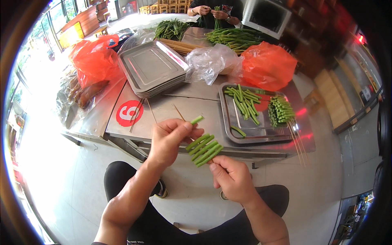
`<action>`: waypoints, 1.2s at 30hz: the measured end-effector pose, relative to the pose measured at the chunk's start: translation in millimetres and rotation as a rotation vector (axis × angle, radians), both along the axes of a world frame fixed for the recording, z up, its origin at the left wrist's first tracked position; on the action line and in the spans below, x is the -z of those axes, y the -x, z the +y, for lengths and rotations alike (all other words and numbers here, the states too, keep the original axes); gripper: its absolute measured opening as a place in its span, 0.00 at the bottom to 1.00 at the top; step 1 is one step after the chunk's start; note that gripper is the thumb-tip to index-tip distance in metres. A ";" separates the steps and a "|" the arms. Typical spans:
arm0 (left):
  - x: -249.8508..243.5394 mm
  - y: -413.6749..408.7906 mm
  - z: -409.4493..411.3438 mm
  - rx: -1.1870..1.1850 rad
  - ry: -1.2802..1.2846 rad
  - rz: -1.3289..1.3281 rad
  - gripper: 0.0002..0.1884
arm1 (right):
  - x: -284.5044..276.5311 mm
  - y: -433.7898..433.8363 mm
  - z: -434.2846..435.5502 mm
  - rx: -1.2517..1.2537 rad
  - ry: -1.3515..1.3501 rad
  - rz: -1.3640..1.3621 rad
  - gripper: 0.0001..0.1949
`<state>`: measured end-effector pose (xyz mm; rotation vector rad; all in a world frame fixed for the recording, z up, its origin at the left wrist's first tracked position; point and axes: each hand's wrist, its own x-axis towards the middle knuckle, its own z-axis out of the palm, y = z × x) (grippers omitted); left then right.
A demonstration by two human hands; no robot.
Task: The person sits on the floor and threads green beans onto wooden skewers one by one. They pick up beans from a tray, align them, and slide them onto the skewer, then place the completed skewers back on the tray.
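My left hand (pixel 171 137) pinches a short cut green stem (pixel 197 119) between thumb and fingers. Just below it, several green stem pieces (pixel 204 150) sit side by side in a row. My right hand (pixel 231 174) grips the lower end of the thin skewer that runs through them; most of the skewer is hidden by the stems and fingers. On the right, a metal tray (pixel 226 122) holds loose cut stems (pixel 245 104) and a stack of threaded stem skewers (pixel 280 110), whose bare ends stick out over the rim. A white stick (pixel 237 113) lies in it too.
Thin skewers (pixel 136 115) lie on the steel table (pixel 196 111). Behind are stacked metal trays (pixel 153 67), a clear plastic bag (pixel 211 62), red bags (pixel 269 65) (pixel 95 59), a skewer bundle (pixel 179 46) and long green stems (pixel 234 38). Across the table, a person's hands (pixel 211 12) hold stems.
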<state>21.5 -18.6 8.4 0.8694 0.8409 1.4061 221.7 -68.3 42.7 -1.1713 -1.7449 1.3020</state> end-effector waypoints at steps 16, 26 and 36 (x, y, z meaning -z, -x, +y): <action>6.9 -9.6 -4.3 0.025 -0.082 0.117 0.10 | 10.4 -1.4 3.8 0.040 -0.191 -0.061 0.07; 8.1 -10.0 -6.1 0.020 -0.103 0.145 0.11 | 5.3 -0.4 2.6 0.046 -0.201 -0.087 0.07; 10.2 -9.8 -5.9 0.057 -0.095 0.144 0.11 | 9.0 -3.7 3.8 0.031 -0.262 -0.106 0.08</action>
